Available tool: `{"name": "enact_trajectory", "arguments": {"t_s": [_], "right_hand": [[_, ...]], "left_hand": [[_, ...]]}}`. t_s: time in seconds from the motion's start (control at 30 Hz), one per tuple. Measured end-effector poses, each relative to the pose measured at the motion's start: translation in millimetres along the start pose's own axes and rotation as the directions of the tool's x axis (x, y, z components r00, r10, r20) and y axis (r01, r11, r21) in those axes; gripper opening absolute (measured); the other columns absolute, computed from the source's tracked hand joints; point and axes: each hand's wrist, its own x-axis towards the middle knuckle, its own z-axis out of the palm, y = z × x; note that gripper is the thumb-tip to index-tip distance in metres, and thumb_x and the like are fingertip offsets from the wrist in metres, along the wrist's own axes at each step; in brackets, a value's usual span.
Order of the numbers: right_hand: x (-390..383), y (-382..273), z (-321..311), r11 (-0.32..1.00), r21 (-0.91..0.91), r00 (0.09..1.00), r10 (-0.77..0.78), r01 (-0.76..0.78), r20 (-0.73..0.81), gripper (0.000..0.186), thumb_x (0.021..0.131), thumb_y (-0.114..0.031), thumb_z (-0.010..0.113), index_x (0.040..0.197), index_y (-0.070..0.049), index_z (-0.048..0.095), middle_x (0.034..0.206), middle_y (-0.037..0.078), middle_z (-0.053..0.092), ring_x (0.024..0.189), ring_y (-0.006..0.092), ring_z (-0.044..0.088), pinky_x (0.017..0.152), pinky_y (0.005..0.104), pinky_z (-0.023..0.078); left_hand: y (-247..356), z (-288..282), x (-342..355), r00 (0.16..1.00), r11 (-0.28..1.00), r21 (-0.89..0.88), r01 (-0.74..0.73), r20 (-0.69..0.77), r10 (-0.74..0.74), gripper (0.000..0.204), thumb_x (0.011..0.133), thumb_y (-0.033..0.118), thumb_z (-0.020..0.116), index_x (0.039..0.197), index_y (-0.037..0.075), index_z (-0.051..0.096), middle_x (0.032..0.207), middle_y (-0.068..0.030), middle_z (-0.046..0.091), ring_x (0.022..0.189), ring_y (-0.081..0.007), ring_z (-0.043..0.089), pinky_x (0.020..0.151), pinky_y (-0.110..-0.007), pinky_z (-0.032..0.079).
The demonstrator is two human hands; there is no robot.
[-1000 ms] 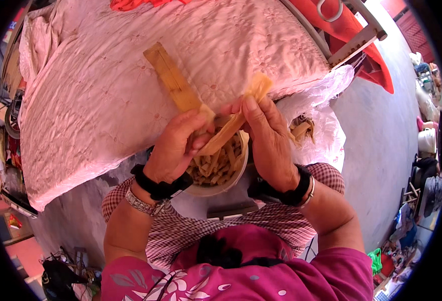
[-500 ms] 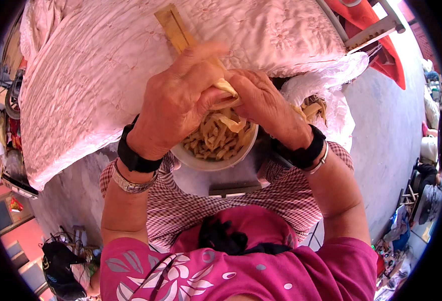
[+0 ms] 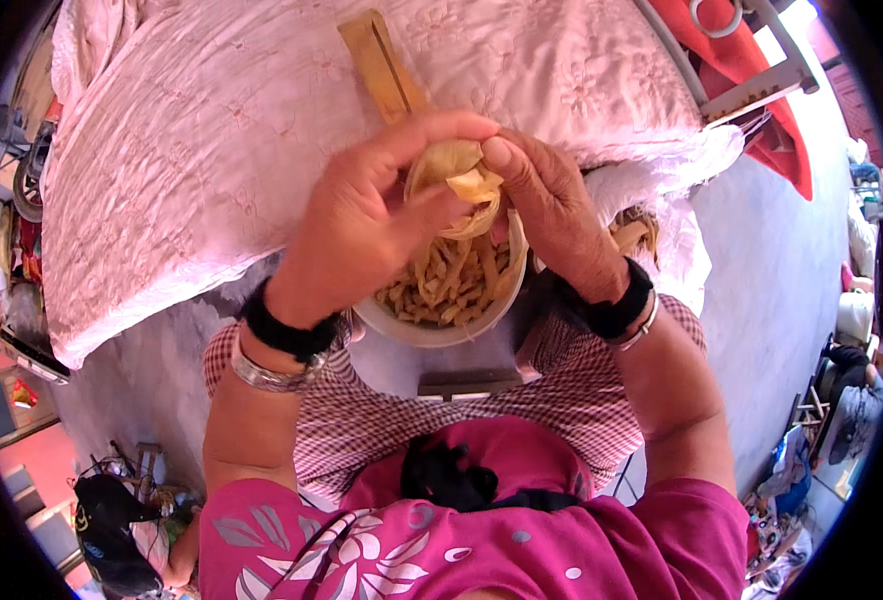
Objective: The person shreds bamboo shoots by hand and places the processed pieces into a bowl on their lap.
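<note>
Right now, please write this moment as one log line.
Left hand: curved around yellowish strip; right hand: pinching strip; strip: curled; bowl below: tan pieces

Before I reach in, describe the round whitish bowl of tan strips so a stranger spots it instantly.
Find the pink floral quilt. Below its near edge sits the round whitish bowl of tan strips. Its smooth rim distinguishes it from the crumpled white plastic bag rightward.

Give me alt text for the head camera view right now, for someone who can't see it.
A person's left hand and right hand hold a curled yellowish strip above a round white container of short tan pieces. Beyond them, a longer strip lies on a pink quilted cover.
</note>
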Motion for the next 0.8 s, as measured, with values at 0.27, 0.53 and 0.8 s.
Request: {"name": "enact_trajectory", "arguments": {"t_s": [0.27,0.53,0.8], "right_hand": [[4.3,6.2,4.9,0.994,0.042,0.994,0.106,-0.105,-0.004,0.043,0.099,-0.042,0.045,0.101,0.000,0.055,0.074,0.003,0.054,0.054,0.0075,0.050,0.049,0.0220,0.041],[7.5,5.5,15.9,0.987,-0.146,0.965,-0.096,0.062,-0.243,0.043,0.100,-0.041,0.043,0.106,0.001,0.052,0.079,0.007,0.060,0.072,0.0136,0.058,0.065,0.0273,0.048],[-1.3,0.9,-12.7,0.968,-0.247,0.962,-0.031,-0.038,-0.270,0.054,0.100,-0.046,0.037,0.079,-0.002,0.059,0.071,0.000,0.055,0.067,0.0087,0.050,0.061,0.0234,0.040]], "left_hand": [[-29.2,10.4,1.9,0.971,0.919,0.366,-0.149,-0.120,0.205,0.049,0.094,0.034,0.057,0.131,0.002,0.051,0.122,-0.0077,0.055,0.109,-0.0153,0.053,0.093,-0.027,0.042],[-20.2,6.7,-0.3,0.985,0.966,-0.233,0.112,-0.105,-0.140,0.052,0.100,0.041,0.041,0.126,-0.003,0.052,0.106,-0.0104,0.064,0.097,-0.0182,0.063,0.080,-0.029,0.053],[-13.8,-11.3,-3.8,0.971,0.758,-0.610,0.232,0.093,-0.222,0.055,0.099,0.044,0.039,0.113,-0.006,0.056,0.096,-0.0134,0.061,0.087,-0.0251,0.065,0.070,-0.040,0.059]]}}
